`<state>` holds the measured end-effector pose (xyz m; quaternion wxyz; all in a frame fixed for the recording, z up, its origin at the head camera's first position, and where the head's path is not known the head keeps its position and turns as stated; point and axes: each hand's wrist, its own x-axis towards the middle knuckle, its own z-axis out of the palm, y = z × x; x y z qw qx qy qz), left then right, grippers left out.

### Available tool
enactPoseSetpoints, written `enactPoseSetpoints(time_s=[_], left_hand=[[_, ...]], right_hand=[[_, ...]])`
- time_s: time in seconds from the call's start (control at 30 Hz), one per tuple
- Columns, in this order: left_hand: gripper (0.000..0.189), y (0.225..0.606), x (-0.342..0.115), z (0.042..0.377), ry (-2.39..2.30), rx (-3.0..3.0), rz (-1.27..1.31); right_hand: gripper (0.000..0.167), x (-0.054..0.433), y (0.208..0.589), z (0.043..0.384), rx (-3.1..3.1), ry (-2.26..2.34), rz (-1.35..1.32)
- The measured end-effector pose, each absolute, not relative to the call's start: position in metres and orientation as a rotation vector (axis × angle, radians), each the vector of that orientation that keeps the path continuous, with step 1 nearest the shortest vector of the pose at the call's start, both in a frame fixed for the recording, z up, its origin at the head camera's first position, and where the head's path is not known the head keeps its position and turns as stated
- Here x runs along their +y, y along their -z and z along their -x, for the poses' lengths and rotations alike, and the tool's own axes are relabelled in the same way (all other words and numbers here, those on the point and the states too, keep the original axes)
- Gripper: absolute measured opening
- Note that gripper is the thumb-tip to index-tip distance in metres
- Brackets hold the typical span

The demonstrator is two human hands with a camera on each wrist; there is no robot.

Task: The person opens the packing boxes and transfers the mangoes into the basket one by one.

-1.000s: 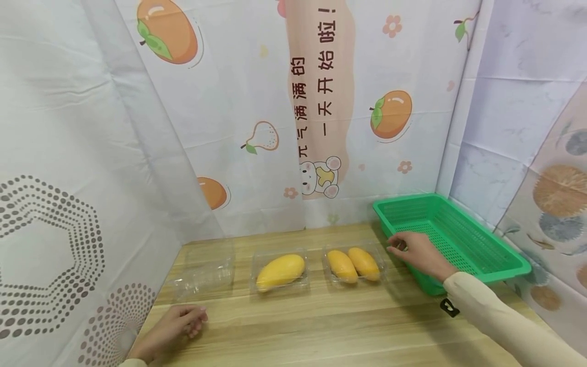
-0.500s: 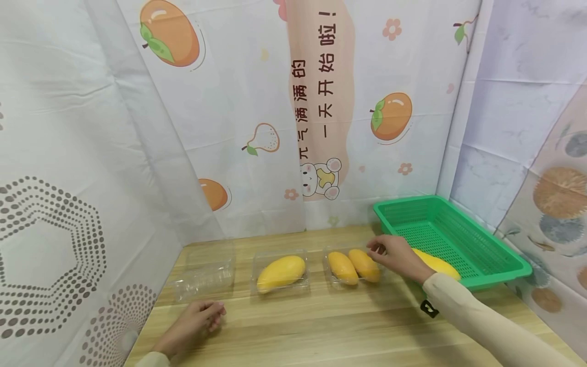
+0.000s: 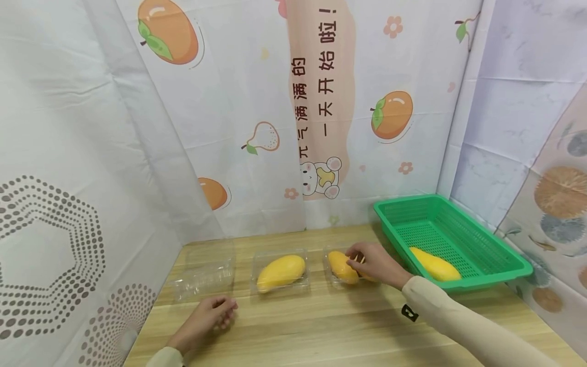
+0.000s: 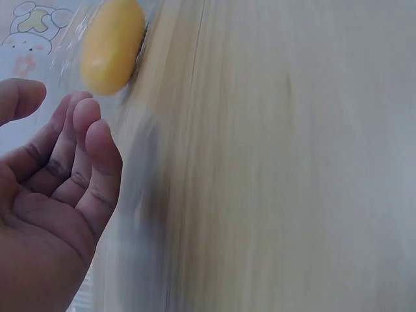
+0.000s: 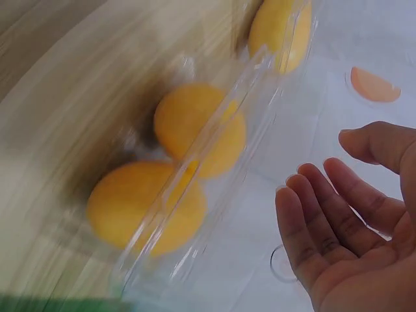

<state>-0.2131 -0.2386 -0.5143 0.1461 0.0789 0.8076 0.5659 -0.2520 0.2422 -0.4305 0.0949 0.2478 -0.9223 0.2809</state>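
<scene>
My right hand [image 3: 378, 265] hovers over the right-hand clear plastic box [image 3: 327, 280], fingers loosely bent and holding nothing. Two orange-yellow mangoes lie in that box; the left mango [image 3: 340, 266] shows, while the hand covers most of the other. In the right wrist view both mangoes [image 5: 146, 208] appear, apart from the fingers. Above the wooden table, my left hand [image 3: 204, 323] is empty with relaxed fingers, in front of and between the left and middle boxes. A larger yellow mango [image 3: 281, 272] lies in the middle clear box [image 3: 300, 285].
On the right stands a green perforated basket [image 3: 486, 244] with one yellow mango [image 3: 435, 264] in it. A clear plastic container [image 3: 206, 275] is at the left, its lid side raised toward the back. Printed cloth walls [image 3: 229, 204] enclose the table [image 3: 284, 326].
My right hand has moved left from the basket's edge to above the two-mango box, uncovering the mango in the basket. My left hand has moved right. The boxes stay put.
</scene>
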Motion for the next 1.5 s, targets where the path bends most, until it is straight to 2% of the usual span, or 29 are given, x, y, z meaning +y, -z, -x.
enactPoseSetpoints(time_s=[0.2, 0.53, 0.73, 1.0, 1.5], left_hand=[[0.038, 0.517, -0.23, 0.215, -1.632, 2.35, -0.193], [0.038, 0.515, -0.22, 0.215, -1.649, 2.368, -0.193], [0.036, 0.517, -0.212, 0.217, -1.656, 2.359, -0.215], [0.036, 0.523, -0.21, 0.223, -1.672, 2.326, -0.238], [0.038, 0.518, -0.2, 0.226, -1.705, 2.261, -0.19]], right_hand=[[0.01, 0.218, 0.435, 0.251, -2.736, -0.761, -0.777], [0.005, 0.183, 0.444, 0.244, -2.708, -0.92, -0.919], [0.011, 0.164, 0.445, 0.24, -2.71, -0.969, -0.97], [0.008, 0.14, 0.445, 0.239, -2.715, -0.969, -1.069], [0.015, 0.095, 0.447, 0.239, -2.787, -0.882, -1.102]])
